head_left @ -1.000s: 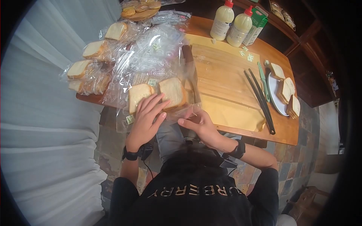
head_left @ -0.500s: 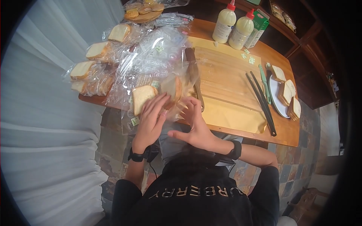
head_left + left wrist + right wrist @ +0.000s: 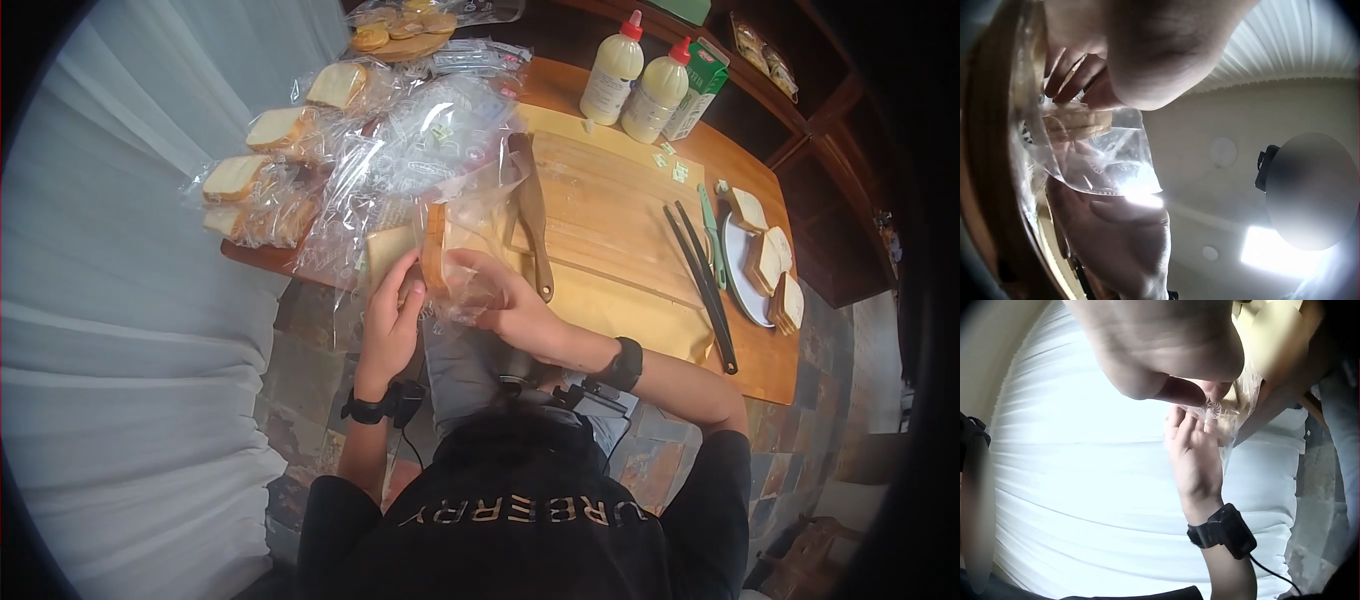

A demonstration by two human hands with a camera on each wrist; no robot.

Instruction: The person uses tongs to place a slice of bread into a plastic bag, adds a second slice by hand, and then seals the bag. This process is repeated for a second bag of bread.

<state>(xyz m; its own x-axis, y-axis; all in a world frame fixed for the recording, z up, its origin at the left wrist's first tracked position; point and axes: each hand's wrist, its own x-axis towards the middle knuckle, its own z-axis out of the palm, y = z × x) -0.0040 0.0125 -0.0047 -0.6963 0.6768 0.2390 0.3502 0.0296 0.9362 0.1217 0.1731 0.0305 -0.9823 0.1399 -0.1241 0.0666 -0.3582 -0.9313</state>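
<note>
Both hands are at a bread piece (image 3: pixel 435 245) in a clear plastic bag (image 3: pixel 487 205), standing on edge with its brown crust towards the head camera. On its left, my left hand (image 3: pixel 388 320) grips the near end with fingers and thumb. My right hand (image 3: pixel 525 315) curls its fingers around the gathered bag on the right side. A second bread piece (image 3: pixel 388 247) lies flatter behind the left fingers, partly hidden. In the left wrist view, the bag (image 3: pixel 1124 156) hangs between the two hands.
Several bagged bread pieces (image 3: pixel 237 178) line the table's left side. A wooden board (image 3: pixel 610 200) lies right of the hands, with a wooden-handled tool (image 3: pixel 535 220) at its edge. Further right are black tongs (image 3: pixel 705 290), a green knife (image 3: pixel 712 235) and a plate (image 3: pixel 738 275) of bread. Bottles (image 3: pixel 612 80) stand behind.
The right-hand bread piece, lying flat a second ago, has been tipped up on edge inside its bag. My right hand has moved in from the right and closed on the bag.
</note>
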